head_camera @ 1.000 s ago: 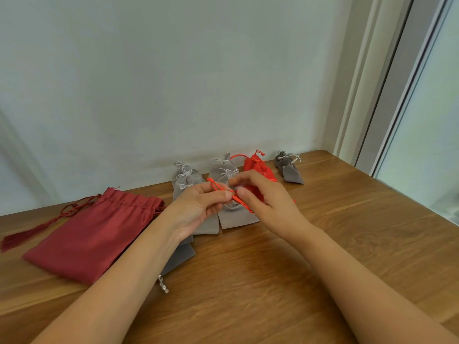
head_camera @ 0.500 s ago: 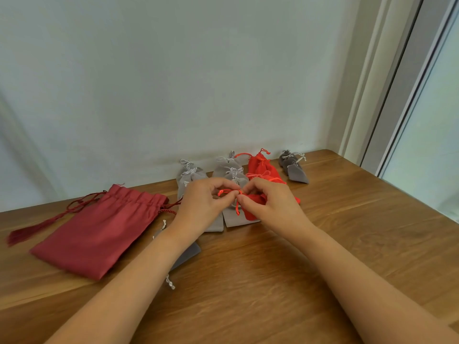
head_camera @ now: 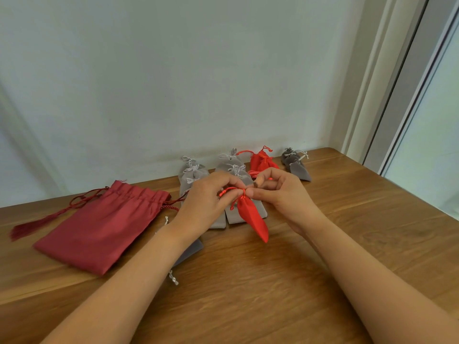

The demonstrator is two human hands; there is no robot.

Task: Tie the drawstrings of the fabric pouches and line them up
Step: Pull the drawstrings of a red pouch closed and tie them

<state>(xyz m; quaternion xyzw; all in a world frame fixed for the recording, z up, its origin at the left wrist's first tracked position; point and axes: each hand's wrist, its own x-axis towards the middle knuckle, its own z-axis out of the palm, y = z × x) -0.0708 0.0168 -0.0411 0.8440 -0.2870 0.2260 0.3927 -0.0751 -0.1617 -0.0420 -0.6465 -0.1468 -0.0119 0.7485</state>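
Red drawstring [head_camera: 224,192] partly hidden by our fingertips. L hand [head_camera: 207,197] & R hand [head_camera: 282,194] both pinch it; red pouch [head_camera: 253,219] hangs just below.

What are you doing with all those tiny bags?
A person is tying up a small bright red fabric pouch. The left hand and the right hand both pinch its red drawstring at the neck, and the pouch dangles below them over the wooden table. Small grey fabric pouches and a second red pouch lie by the wall with knotted strings. A large dark red pouch with a tassel lies to the left.
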